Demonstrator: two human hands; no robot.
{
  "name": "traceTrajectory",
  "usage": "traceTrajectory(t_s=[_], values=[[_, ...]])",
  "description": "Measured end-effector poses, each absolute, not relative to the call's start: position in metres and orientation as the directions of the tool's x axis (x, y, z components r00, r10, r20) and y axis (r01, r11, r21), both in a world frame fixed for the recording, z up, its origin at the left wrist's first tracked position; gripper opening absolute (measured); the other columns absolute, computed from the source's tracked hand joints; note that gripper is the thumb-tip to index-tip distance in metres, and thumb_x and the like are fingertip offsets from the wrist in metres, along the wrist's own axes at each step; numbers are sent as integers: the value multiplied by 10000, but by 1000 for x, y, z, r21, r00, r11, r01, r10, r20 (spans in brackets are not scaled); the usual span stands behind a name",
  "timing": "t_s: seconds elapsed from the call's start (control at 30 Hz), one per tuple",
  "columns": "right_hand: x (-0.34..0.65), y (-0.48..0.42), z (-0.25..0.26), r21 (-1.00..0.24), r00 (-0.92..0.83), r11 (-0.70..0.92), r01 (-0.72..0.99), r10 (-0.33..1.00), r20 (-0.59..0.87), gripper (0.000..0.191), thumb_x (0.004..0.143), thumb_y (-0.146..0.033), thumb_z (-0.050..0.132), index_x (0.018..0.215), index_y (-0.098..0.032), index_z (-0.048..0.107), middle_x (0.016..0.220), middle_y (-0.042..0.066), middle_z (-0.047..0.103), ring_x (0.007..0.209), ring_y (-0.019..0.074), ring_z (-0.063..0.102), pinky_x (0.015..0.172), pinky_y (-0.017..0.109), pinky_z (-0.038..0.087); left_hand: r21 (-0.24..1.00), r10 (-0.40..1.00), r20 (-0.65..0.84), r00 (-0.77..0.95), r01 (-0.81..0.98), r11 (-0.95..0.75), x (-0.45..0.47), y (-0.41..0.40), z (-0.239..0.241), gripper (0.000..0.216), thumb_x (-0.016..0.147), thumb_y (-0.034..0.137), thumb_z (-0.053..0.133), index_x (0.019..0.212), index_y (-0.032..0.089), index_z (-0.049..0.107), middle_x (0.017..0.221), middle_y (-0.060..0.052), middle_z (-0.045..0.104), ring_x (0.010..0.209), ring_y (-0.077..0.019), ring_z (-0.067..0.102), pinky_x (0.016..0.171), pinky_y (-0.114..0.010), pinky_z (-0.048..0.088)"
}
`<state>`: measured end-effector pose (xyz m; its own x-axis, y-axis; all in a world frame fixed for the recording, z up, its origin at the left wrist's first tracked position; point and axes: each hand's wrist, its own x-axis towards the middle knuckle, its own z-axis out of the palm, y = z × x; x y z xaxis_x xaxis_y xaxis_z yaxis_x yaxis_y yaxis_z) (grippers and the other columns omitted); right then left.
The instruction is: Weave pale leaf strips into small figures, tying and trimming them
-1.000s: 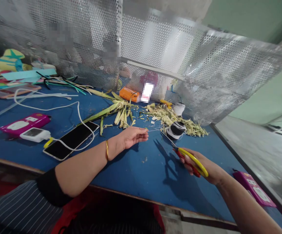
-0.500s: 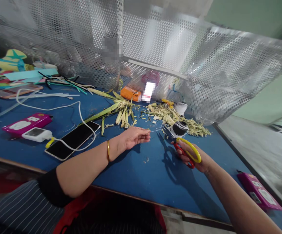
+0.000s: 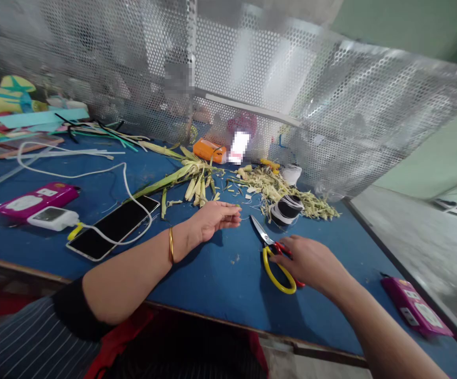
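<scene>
My left hand (image 3: 215,218) is held above the table, thumb and fingers pinched together. A thin white thread ran from this pinch a moment ago; now its end is hardly visible. My right hand (image 3: 305,260) is at the handles of a pair of scissors (image 3: 278,278), one yellow and one red, with fingers on them. The scissors' blades are closed, low at the tabletop, pointing toward my left hand. Just behind the scissors stands a spool of black and white thread (image 3: 286,210).
On the blue table (image 3: 216,279) lie corn husks (image 3: 191,171), a heap of husk scraps (image 3: 275,184), an orange device (image 3: 209,151), a phone (image 3: 113,229) with a white cable, and magenta boxes (image 3: 37,201) at left and right (image 3: 415,307). A perforated metal screen (image 3: 252,58) stands behind.
My right hand has turned over and lowered the scissors toward the table, nearer me. The blades are now closed. The thread no longer stretches from my left hand, which stays pinched in place.
</scene>
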<state>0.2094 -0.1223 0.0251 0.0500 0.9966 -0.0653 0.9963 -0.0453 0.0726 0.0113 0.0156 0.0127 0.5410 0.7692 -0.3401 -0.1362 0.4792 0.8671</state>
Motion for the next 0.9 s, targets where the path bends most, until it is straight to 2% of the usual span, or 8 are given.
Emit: traceTrajectory(t_s=[0.07, 0.13, 0.2, 0.27, 0.33, 0.53, 0.8, 0.9], values=[[214, -108, 43, 49, 206, -206, 977, 978, 1, 411, 873, -588, 445, 807, -235, 645, 740, 59, 677, 668, 230, 631, 536, 289, 341, 869, 771, -346, 535, -126, 478, 12, 14, 15, 114, 828, 99, 654, 717, 87, 631, 651, -37, 636, 560, -91, 612, 634, -244, 547], [225, -87, 52, -4, 355, -372, 928, 882, 310, 534, 828, -669, 470, 1078, -215, 603, 975, 114, 684, 841, 281, 644, 605, 320, 400, 872, 773, -347, 531, -122, 475, 13, 13, 16, 121, 833, 89, 643, 714, 85, 625, 642, -33, 633, 550, -87, 608, 617, -231, 545], [239, -63, 51, -37, 427, -454, 890, 804, 413, 782, 767, -713, 519, 1313, -157, 455, 1189, 204, 604, 992, 347, 613, 671, 363, 432, 875, 778, -347, 524, -117, 469, 13, 14, 15, 116, 833, 88, 643, 719, 82, 625, 627, -31, 630, 543, -86, 605, 616, -231, 549], [251, -44, 42, -77, 477, -475, 876, 836, 272, 829, 743, -723, 535, 1313, -127, 453, 1155, 222, 619, 994, 368, 615, 708, 388, 445, 877, 779, -346, 523, -114, 466, 13, 15, 13, 105, 827, 95, 653, 726, 79, 630, 624, -31, 629, 543, -89, 606, 625, -237, 556], [261, -32, 33, -130, 477, -460, 878, 865, 159, 697, 759, -663, 559, 1231, -152, 522, 1088, 179, 663, 972, 348, 628, 724, 384, 457, 877, 777, -347, 525, -113, 468, 13, 15, 11, 102, 823, 99, 659, 726, 78, 632, 631, -33, 632, 547, -92, 607, 632, -247, 562], [304, -44, 40, -322, 356, -285, 903, 916, 187, 592, 703, -491, 662, 1207, -199, 554, 1023, 81, 676, 905, 264, 643, 764, 344, 494, 873, 758, -347, 552, -106, 477, 14, 14, 8, 100, 814, 116, 672, 725, 76, 652, 655, -42, 640, 562, -92, 605, 645, -259, 562], [360, -89, 63, -40, 58, -62, 997, 994, -89, 545, 597, -192, 627, 1141, -232, 617, 1151, 86, 608, 999, 269, 628, 829, 334, 519, 871, 740, -352, 574, -90, 484, 15, 4, 13, 97, 781, 132, 697, 696, 88, 679, 655, -59, 648, 577, -102, 600, 682, -293, 551], [368, -102, 57, 18, 1, 1, 1000, 996, -90, 549, 615, -134, 563, 1153, -236, 600, 1239, 92, 589, 1064, 265, 617, 864, 341, 515, 872, 742, -362, 564, -75, 483, 15, 4, 15, 100, 785, 128, 686, 692, 93, 677, 650, -51, 645, 578, -100, 600, 684, -288, 546]])
